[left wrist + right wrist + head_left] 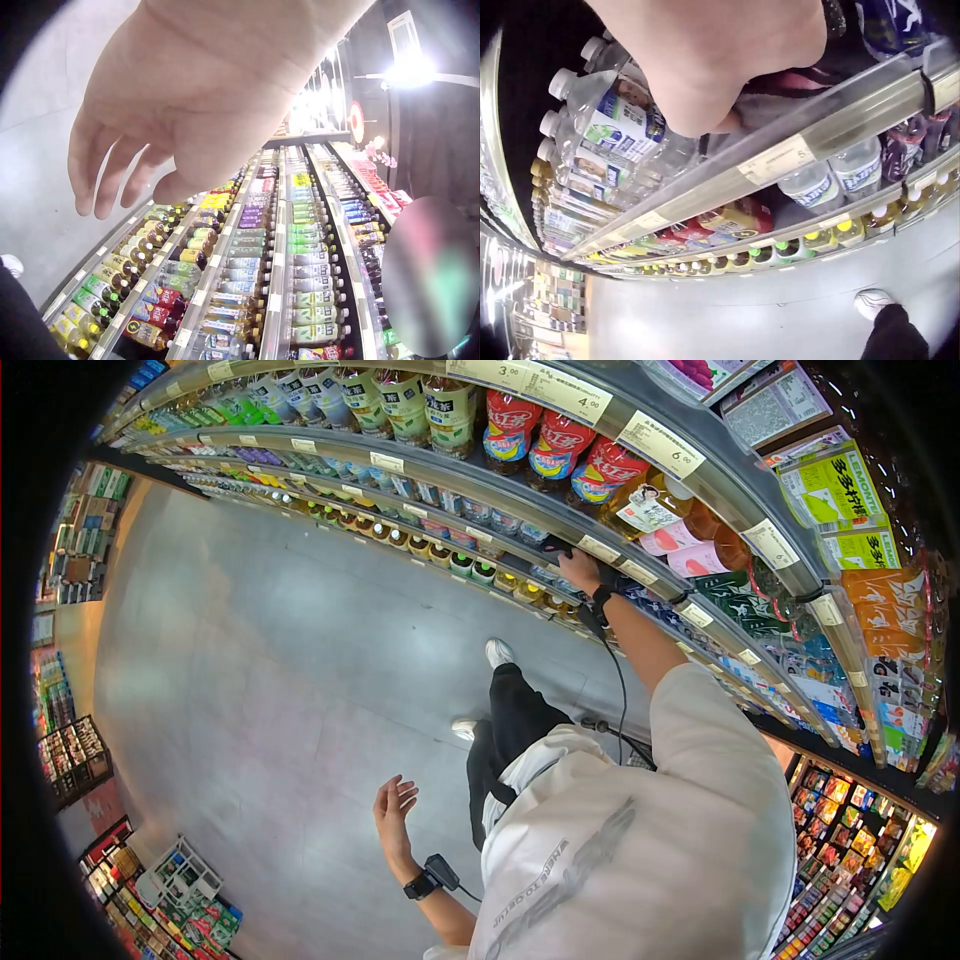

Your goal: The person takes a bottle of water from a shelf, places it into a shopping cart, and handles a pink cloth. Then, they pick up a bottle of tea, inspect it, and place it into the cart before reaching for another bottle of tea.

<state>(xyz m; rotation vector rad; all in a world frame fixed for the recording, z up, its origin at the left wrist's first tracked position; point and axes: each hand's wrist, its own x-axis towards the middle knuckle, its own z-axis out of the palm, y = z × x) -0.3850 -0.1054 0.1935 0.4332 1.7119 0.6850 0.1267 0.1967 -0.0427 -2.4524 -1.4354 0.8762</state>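
The right hand (pixel 580 572) reaches into a middle shelf of drinks, at a dark item (pixel 554 547). In the right wrist view, this hand (pixel 727 56) is over the shelf's front rail (pixel 720 180), beside a black, pink and grey item (pixel 802 81); its fingertips are hidden, so a grip cannot be made out. Clear bottles (pixel 622 124) with white caps stand left of it. The left hand (pixel 393 822) hangs away from the shelves, holding nothing. Its fingers are loosely bent and spread in the left wrist view, where the hand (pixel 187 82) shows large.
Long shelves of bottles (pixel 311 296) run along one side, with price tags (pixel 655 442) on their rails. The grey floor (pixel 260 660) lies beside them, with the person's shoes (pixel 498 652). A black cable (pixel 622 685) hangs from the right wrist. A white rack (pixel 180 875) stands at lower left.
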